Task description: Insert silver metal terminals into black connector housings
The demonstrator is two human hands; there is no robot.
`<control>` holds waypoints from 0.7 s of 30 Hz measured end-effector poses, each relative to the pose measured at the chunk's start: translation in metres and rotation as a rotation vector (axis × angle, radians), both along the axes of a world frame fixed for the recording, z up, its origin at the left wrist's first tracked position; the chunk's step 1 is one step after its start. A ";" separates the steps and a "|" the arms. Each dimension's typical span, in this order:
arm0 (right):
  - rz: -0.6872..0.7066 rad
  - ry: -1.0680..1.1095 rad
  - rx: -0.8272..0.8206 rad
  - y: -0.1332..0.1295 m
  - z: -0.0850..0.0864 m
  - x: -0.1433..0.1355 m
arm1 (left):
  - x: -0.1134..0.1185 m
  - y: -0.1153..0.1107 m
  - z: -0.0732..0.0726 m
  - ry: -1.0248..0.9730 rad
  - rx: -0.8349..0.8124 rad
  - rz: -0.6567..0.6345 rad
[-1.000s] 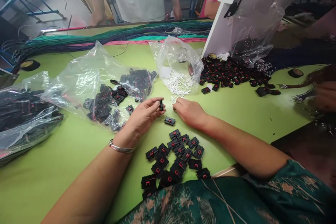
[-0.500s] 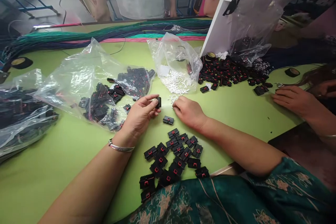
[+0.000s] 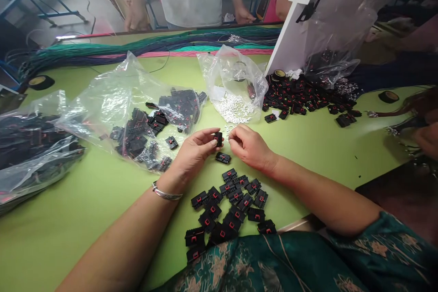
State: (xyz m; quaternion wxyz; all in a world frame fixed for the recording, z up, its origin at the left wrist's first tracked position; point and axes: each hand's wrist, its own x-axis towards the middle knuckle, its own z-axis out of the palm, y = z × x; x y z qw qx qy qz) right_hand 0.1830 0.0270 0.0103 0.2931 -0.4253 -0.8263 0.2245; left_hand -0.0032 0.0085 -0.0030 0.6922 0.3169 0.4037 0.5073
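Between the thumb and fingers of my left hand a small black connector housing stands on end. My right hand is close beside it, its thumb and fingertips pinched together; whatever they hold is too small to make out. Just past my fingertips, small loose white pieces lie at the mouth of a clear bag full of more of them. One connector with a red clip lies below my hands. Nearer my body is a group of several similar black connectors.
Clear bags of black connectors cover the left side. More connectors are heaped beside a white upright panel. Bundled wires run along the far edge, where people stand. A co-worker's hand is at right.
My left hand has moved right with the connector, closer to my right hand. The right hand stays pinched near the white pieces. The co-worker's hand at right has drawn back.
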 end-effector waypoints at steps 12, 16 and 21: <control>0.017 0.041 -0.084 -0.008 0.005 -0.003 | 0.004 -0.002 0.001 -0.008 -0.045 -0.061; 0.006 0.040 -0.101 -0.009 0.004 -0.004 | 0.005 -0.004 0.001 0.026 -0.009 -0.057; -0.027 0.049 -0.119 -0.010 0.004 -0.004 | 0.004 -0.005 -0.003 0.070 0.044 -0.069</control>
